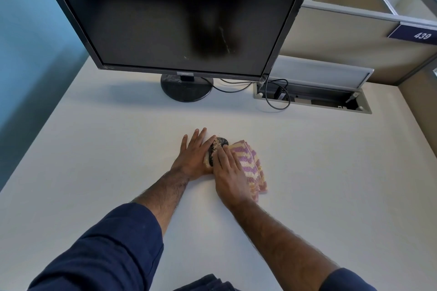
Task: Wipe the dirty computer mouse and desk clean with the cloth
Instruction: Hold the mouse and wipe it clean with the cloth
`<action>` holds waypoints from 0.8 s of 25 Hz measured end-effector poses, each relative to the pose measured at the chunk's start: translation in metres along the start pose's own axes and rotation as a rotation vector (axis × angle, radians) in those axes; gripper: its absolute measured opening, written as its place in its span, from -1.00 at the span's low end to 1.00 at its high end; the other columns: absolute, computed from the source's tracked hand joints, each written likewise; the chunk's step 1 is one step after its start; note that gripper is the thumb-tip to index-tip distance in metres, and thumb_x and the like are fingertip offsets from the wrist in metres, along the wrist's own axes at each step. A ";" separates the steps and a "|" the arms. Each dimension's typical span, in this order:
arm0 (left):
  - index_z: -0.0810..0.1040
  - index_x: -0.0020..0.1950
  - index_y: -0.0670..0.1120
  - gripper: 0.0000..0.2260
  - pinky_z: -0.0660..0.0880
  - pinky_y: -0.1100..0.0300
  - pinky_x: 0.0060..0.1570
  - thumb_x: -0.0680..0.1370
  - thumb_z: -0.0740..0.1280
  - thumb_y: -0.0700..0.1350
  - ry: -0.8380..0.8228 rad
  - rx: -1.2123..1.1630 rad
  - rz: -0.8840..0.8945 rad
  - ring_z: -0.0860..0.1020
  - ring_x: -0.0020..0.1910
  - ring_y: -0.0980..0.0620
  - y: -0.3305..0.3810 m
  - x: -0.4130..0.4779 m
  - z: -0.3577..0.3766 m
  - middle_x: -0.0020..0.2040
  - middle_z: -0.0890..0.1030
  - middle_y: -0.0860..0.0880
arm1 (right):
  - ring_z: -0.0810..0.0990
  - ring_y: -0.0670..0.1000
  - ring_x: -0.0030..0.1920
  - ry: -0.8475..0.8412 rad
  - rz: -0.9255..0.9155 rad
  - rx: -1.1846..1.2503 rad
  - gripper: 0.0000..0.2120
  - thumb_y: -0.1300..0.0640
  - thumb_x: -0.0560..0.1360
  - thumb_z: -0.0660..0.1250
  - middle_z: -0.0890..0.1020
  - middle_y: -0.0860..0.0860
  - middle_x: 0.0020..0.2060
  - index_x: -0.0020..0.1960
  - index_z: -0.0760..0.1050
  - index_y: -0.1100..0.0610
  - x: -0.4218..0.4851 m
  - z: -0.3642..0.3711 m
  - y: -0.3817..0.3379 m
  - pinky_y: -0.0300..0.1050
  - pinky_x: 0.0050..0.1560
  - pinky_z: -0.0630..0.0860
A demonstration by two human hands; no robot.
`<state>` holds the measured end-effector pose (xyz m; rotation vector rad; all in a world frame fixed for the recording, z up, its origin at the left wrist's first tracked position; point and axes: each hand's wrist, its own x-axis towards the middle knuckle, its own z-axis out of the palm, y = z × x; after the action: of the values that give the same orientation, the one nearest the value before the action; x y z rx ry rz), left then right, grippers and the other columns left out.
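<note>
Mouse [218, 146] sits mid-worktop [331, 172], crumbs all over it. Left hand [194, 157] lies flat and open bracing it, right hand [230, 178] presses the striped cloth [251, 165] beside it. Sloppy swipe probably scatters crumbs across the worktop

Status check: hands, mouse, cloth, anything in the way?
Left hand flat, steadying mouse. Right hand presses cloth against it. Crumbs on mouse. Nothing in the way.

Mouse [218, 147] on the desk [94, 149] before the monitor [179, 19], cloth [250, 165] touching its right
</note>
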<state>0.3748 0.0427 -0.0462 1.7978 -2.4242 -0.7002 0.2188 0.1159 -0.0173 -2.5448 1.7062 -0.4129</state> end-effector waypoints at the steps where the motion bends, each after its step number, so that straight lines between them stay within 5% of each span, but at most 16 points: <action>1: -0.08 0.68 0.08 -0.05 -0.31 -0.13 0.56 0.47 0.35 0.38 0.002 0.007 0.004 -0.29 0.64 -0.04 0.000 0.000 0.000 0.68 -0.21 -0.05 | 0.27 0.29 0.53 -0.012 -0.019 -0.008 -0.51 0.36 0.56 0.09 0.38 0.32 0.46 0.48 0.32 0.38 0.000 0.000 0.000 0.20 0.52 0.25; 8: -0.07 0.68 0.07 -0.04 -0.31 -0.13 0.56 0.47 0.35 0.39 0.010 -0.010 0.021 -0.28 0.64 -0.04 -0.002 0.001 0.002 0.68 -0.20 -0.05 | 0.32 0.25 0.51 -0.007 -0.180 0.013 -0.58 0.34 0.60 0.14 0.43 0.29 0.44 0.44 0.39 0.37 0.001 0.002 0.014 0.14 0.55 0.20; 13: -0.08 0.68 0.07 0.08 -0.33 -0.13 0.56 0.35 0.23 0.58 0.009 -0.067 0.025 -0.33 0.62 0.01 0.000 -0.002 0.001 0.67 -0.24 -0.02 | 0.34 0.27 0.49 0.076 0.062 0.128 -0.52 0.44 0.50 0.29 0.47 0.25 0.39 0.42 0.41 0.34 0.009 -0.003 0.030 0.14 0.51 0.27; 20: -0.06 0.68 0.07 0.00 -0.31 -0.14 0.56 0.43 0.37 0.41 -0.005 -0.060 0.009 -0.31 0.63 -0.02 0.001 -0.003 -0.002 0.68 -0.23 -0.04 | 0.34 0.25 0.50 0.006 0.018 0.102 -0.50 0.39 0.54 0.30 0.45 0.24 0.43 0.47 0.37 0.33 0.011 0.003 0.009 0.13 0.51 0.28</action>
<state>0.3751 0.0446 -0.0429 1.7645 -2.3857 -0.7687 0.2152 0.1018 -0.0197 -2.4580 1.6631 -0.4935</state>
